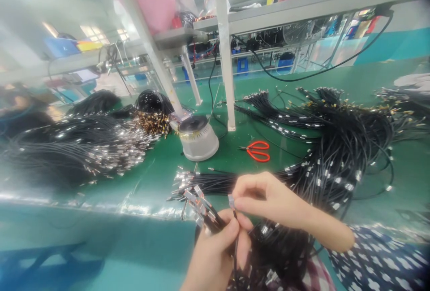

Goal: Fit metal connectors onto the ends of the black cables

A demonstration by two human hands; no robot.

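Observation:
My left hand (221, 246) is closed around a bundle of black cables (214, 221), whose silvery connector ends stick up past the fingers. One single black cable (235, 237) stands apart between its thumb and fingertips. At that cable's top end is a small light-grey connector (231, 200), pinched between thumb and forefinger of my right hand (262, 197). More black cables hang in my lap beneath the hands. Just beyond, a bunch of cables (215, 182) lies on the green table (228, 152), with its metallic ends pointing left.
Red-handled scissors (258, 151) lie by a white round device with a black top (199, 138). Large cable heaps cover the right (349, 147) and left (90, 143) sides. White shelf posts (225, 58) rise from the table. A blue stool (50, 264) stands lower left.

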